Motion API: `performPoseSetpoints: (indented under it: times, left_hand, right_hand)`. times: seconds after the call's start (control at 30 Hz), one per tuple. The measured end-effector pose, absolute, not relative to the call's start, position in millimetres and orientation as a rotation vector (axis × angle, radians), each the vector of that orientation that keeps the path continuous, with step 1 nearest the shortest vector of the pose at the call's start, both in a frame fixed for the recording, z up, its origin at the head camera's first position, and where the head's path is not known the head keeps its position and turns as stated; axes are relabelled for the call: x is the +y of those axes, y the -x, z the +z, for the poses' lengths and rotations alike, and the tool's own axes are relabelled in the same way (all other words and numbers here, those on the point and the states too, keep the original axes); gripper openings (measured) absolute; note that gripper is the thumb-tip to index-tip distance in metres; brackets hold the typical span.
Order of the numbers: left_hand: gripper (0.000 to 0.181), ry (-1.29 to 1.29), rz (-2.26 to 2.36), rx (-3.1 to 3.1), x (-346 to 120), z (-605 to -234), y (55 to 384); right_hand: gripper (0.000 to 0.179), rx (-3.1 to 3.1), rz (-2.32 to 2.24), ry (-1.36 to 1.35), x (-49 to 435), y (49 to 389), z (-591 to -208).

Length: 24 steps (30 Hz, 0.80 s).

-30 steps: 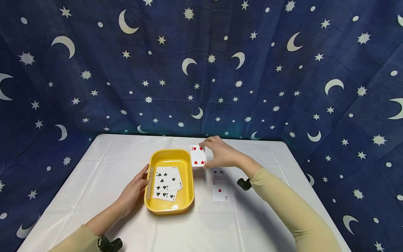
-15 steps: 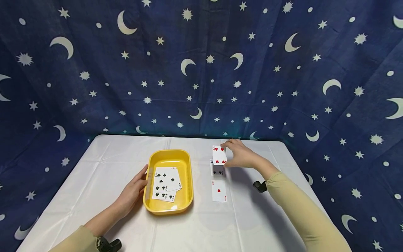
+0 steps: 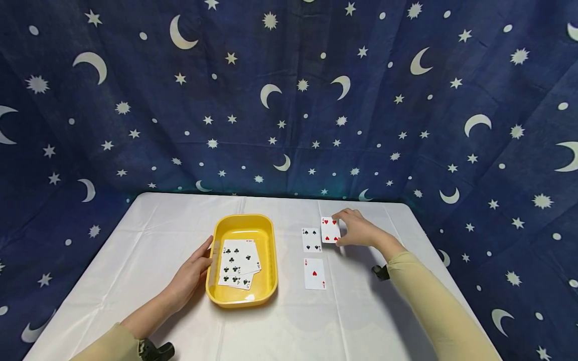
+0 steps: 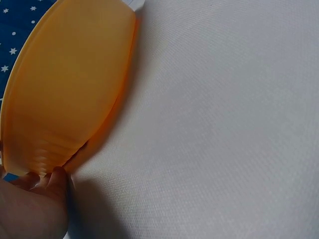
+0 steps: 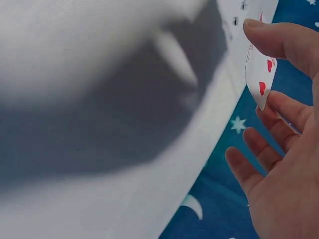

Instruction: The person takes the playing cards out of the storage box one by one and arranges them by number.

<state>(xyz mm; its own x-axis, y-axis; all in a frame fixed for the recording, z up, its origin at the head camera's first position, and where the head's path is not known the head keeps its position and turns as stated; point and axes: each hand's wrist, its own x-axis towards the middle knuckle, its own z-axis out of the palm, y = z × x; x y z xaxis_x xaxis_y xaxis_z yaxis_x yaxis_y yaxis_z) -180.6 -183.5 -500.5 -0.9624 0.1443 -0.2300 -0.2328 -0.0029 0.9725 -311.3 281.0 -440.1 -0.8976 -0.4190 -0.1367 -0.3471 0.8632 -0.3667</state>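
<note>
My right hand (image 3: 356, 229) pinches a four of hearts playing card (image 3: 330, 230) near the back of the table. Thumb and index finger hold the card by its right side, while the other fingers spread loosely in the right wrist view. Just left of it a four of spades card (image 3: 311, 240) lies face up, and nearer me is an ace of hearts card (image 3: 314, 274). My left hand (image 3: 191, 273) holds the left side of a yellow tray (image 3: 273, 260); its fingertips meet the outer wall in the left wrist view. Overlapping black-suit cards (image 3: 239, 258) lie inside the tray.
A white cloth (image 3: 271, 336) covers the table. Behind it hangs a dark blue curtain (image 3: 244, 75) with moons and stars. Black wrist cameras (image 3: 155, 351) are strapped at both sleeves.
My right hand has carried the four of hearts from beside the tray's rim rightward, past the four of spades, and down closer to the table. The left hand and tray stay put.
</note>
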Motion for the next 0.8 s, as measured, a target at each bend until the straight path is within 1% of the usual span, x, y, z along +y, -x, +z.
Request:
performPoseSetpoints:
  times: [0.3,0.8]
  left_hand:
    - [0.067,0.107,2.040,2.020,-183.9,-500.9,181.3]
    - [0.068,0.105,2.031,2.036,-183.6,-501.1,179.9]
  right_hand:
    - [0.085,2.781,-0.480,0.538,292.0,313.9,-461.4]
    - [0.088,2.738,-0.460,0.516,294.8,316.1,-472.4]
